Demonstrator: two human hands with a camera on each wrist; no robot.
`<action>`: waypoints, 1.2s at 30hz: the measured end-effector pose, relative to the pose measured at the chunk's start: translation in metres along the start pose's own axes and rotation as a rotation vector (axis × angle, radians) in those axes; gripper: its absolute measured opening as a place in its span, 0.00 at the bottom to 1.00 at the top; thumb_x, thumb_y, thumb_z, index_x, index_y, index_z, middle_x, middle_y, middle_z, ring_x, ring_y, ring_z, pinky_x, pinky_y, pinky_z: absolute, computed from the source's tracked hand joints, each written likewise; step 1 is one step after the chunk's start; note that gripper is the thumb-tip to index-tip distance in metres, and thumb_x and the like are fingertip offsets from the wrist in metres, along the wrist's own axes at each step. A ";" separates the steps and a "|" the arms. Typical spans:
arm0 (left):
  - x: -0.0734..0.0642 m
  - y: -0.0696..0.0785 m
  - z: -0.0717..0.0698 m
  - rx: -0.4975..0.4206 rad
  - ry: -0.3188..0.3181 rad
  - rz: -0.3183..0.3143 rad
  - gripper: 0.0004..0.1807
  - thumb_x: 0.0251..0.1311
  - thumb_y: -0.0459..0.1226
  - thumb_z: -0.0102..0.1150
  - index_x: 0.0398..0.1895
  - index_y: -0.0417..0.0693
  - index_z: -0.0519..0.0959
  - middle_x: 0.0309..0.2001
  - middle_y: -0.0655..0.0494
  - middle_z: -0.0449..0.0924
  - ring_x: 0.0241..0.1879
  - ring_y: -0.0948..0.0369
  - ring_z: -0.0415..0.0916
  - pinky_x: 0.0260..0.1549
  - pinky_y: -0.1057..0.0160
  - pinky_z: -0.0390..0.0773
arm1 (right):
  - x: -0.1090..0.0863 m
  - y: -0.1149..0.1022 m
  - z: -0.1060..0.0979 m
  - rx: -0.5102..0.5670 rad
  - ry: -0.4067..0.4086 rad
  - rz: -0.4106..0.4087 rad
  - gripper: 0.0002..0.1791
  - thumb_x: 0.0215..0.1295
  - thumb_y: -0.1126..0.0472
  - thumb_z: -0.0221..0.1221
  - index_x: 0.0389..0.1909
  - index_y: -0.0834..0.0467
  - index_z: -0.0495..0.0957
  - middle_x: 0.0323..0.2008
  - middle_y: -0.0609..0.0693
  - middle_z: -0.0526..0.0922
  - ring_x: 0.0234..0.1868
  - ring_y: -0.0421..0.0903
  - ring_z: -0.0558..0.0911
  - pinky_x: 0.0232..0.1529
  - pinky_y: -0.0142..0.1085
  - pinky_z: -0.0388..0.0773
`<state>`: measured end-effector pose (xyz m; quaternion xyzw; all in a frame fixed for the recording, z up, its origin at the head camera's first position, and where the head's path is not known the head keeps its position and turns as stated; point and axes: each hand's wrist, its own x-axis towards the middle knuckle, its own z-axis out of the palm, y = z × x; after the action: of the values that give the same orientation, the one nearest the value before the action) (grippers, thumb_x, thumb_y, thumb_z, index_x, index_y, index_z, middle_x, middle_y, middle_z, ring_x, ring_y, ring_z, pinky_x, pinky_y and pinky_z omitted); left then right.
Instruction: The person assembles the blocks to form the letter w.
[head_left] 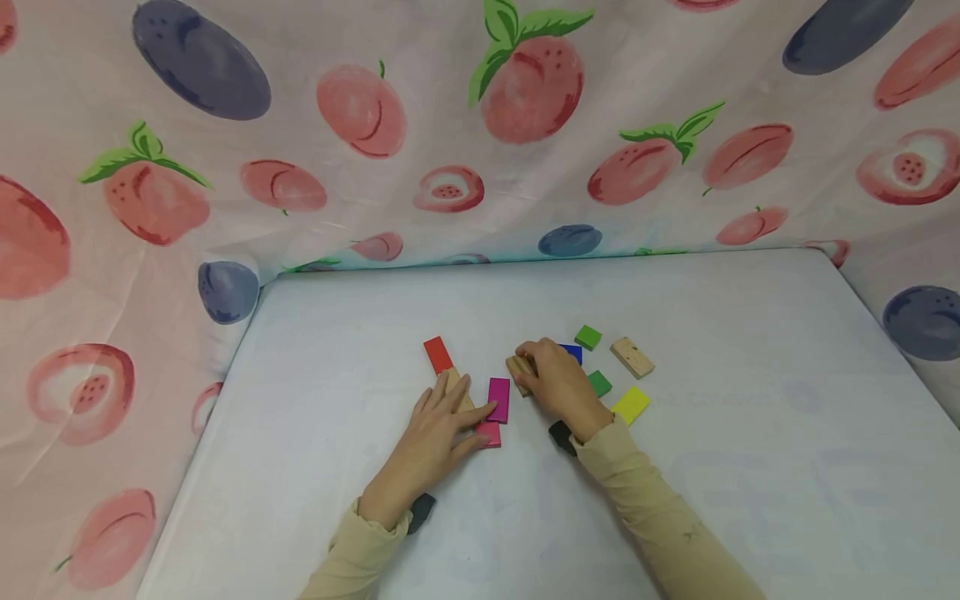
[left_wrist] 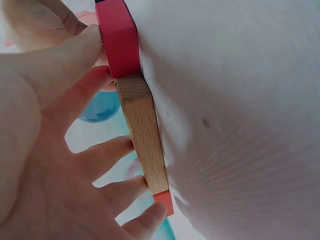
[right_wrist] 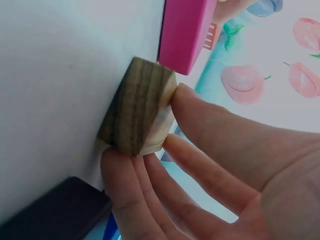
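My left hand (head_left: 429,443) spreads its fingers over a row of blocks lying on the table. Its fingers touch a plain wooden block (left_wrist: 146,142), which stands end to end between a red block (head_left: 437,355) and a pinkish-red block (head_left: 491,435). A magenta block (head_left: 498,395) lies at the near end of that row, by the index fingertip. To the right, my right hand (head_left: 561,385) pinches a second wooden block (right_wrist: 140,107) between thumb and fingers. In the right wrist view this block is close to the magenta one; whether they touch is unclear.
Right of my right hand lie a blue block (head_left: 573,353), green blocks (head_left: 588,337), a wooden block (head_left: 632,357) and a yellow block (head_left: 632,405). A dark slab (right_wrist: 55,212) shows in the right wrist view. Fruit-patterned cloth (head_left: 360,200) hangs behind the white table (head_left: 750,467).
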<state>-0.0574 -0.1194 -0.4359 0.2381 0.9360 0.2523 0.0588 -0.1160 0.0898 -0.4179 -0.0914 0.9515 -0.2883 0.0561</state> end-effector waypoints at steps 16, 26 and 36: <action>0.000 -0.001 0.001 0.013 0.001 -0.007 0.25 0.61 0.48 0.66 0.62 0.57 0.79 0.74 0.39 0.61 0.76 0.35 0.44 0.70 0.33 0.51 | 0.007 -0.006 0.002 -0.013 0.000 0.079 0.21 0.64 0.61 0.67 0.56 0.64 0.78 0.43 0.59 0.81 0.37 0.50 0.78 0.41 0.42 0.80; 0.000 0.000 0.001 0.006 -0.002 -0.003 0.25 0.61 0.48 0.66 0.62 0.57 0.79 0.74 0.39 0.60 0.76 0.35 0.44 0.70 0.33 0.50 | 0.012 -0.006 0.004 -0.028 0.011 0.086 0.21 0.64 0.61 0.67 0.56 0.63 0.79 0.43 0.59 0.81 0.38 0.50 0.79 0.42 0.44 0.81; 0.000 0.001 0.000 0.007 -0.007 -0.010 0.25 0.62 0.48 0.65 0.63 0.57 0.79 0.74 0.39 0.60 0.76 0.35 0.44 0.70 0.32 0.50 | 0.018 -0.010 0.005 -0.035 0.012 0.101 0.21 0.63 0.61 0.67 0.56 0.63 0.79 0.44 0.59 0.81 0.37 0.49 0.79 0.39 0.42 0.80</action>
<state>-0.0570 -0.1192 -0.4355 0.2343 0.9380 0.2478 0.0624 -0.1312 0.0755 -0.4180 -0.0424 0.9602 -0.2688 0.0632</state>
